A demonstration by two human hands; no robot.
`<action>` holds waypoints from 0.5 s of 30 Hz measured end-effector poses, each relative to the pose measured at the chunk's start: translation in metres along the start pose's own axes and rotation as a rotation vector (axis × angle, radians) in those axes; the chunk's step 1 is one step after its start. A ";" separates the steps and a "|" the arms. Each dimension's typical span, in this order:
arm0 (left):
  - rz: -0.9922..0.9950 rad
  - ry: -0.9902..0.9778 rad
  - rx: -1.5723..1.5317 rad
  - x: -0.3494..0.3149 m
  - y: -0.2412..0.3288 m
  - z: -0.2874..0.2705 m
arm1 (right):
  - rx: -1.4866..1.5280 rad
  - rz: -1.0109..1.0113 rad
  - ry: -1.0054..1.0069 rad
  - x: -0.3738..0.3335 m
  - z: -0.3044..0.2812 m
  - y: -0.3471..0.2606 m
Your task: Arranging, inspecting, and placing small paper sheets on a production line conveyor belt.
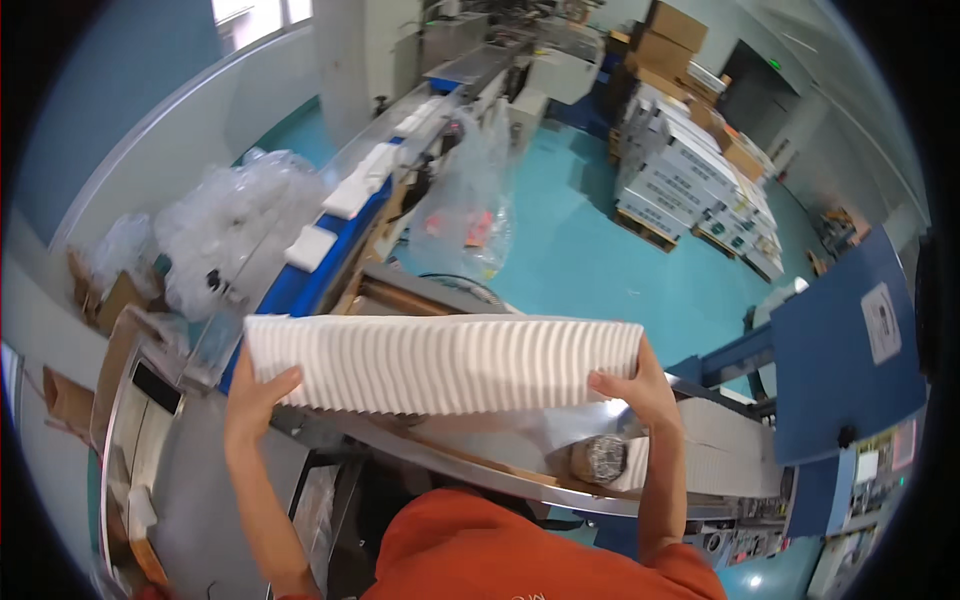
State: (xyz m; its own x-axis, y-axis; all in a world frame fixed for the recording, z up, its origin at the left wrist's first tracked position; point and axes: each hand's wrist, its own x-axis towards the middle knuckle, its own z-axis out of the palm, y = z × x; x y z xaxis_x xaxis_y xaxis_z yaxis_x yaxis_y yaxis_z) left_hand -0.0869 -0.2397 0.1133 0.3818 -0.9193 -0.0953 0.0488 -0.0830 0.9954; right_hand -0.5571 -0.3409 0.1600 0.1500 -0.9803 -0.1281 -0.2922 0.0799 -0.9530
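A long row of white folded paper pieces point(440, 365), pressed side by side, spans the space in front of my chest. My left hand point(256, 392) clasps its left end, thumb on the near face. At the other end, my right hand point(640, 388) grips it the same way, so the row hangs level between both palms. The fingers behind the row are hidden. Below my right hand, on the metal tray point(500, 440), lies a brown block wrapped in clear film point(598, 460). It touches another row of white pieces point(730, 450) that runs off to the right.
Ahead to the left, a blue conveyor belt point(300, 285) carries separate white packs point(312, 247). Clear plastic bags point(245, 220) pile beside it, and another bag point(465, 220) hangs on its right. Stacked boxes point(680, 165) stand on pallets at the far right. A blue panel point(850, 345) rises nearby.
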 end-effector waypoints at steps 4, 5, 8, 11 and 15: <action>0.021 0.390 -0.049 -0.106 -0.052 -0.130 | -0.124 -0.269 -0.394 0.034 0.117 -0.041; 0.046 0.467 -0.071 -0.144 -0.071 -0.162 | -0.173 -0.279 -0.481 0.036 0.155 -0.054; -0.103 0.712 -0.053 -0.259 -0.121 -0.238 | -0.350 -0.314 -0.739 0.030 0.268 -0.056; -0.198 0.904 -0.204 -0.353 -0.159 -0.275 | -0.381 -0.289 -0.976 0.014 0.371 -0.032; -0.623 1.122 0.342 -0.413 -0.172 -0.293 | -0.507 -0.357 -1.166 -0.005 0.490 0.023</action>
State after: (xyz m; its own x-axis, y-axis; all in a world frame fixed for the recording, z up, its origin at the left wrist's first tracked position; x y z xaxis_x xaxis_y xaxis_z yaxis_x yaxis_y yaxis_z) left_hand 0.0173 0.2665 -0.0225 0.9384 0.1072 -0.3284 0.3220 -0.6155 0.7193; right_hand -0.1014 -0.2457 0.0039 0.9376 -0.1837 -0.2953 -0.3477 -0.4748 -0.8085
